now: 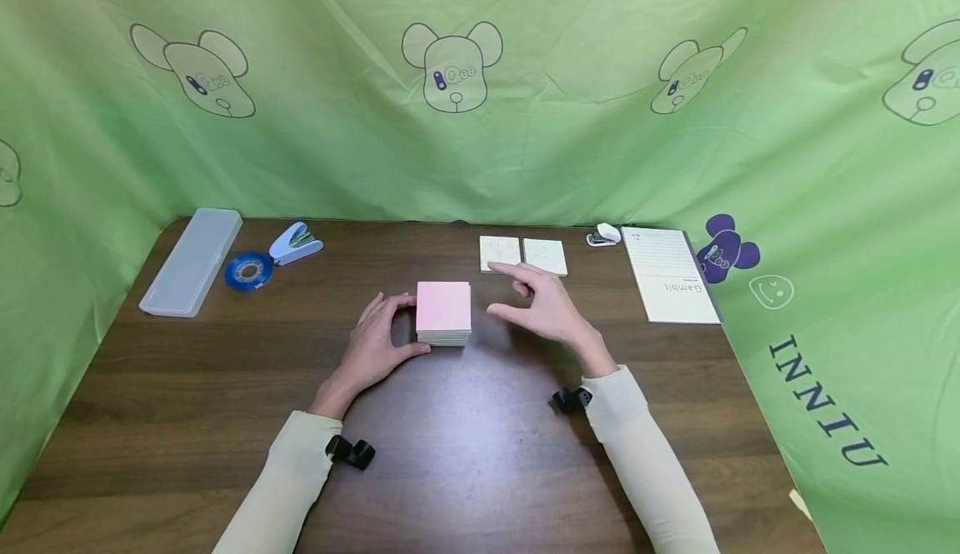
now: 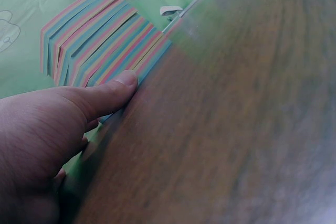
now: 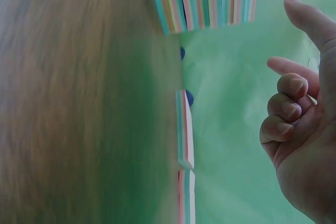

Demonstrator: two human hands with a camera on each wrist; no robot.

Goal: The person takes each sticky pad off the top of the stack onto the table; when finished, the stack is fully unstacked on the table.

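Note:
A tall stack of sticky notes (image 1: 443, 306) stands mid-table with a pink sheet on top. Its sides show pink, yellow, blue and green layers in the left wrist view, slightly uneven. My left hand (image 1: 375, 344) holds the stack at its left side, thumb at the near lower corner and fingers toward the far side. To the right of the stack, my right hand (image 1: 546, 308) hovers above the table with nothing in it. Its index finger and thumb are extended while the other fingers curl. Beyond it lie two low sticky note pads (image 1: 500, 250) (image 1: 545, 256), side by side.
At the back left are a pale plastic case (image 1: 192, 262), a blue tape roll (image 1: 248, 271) and a light blue stapler (image 1: 296, 243). A small white stapler (image 1: 604, 235) and a lined notepad (image 1: 667, 275) lie at the back right. Green printed cloth (image 1: 337, 121) hangs behind the table.

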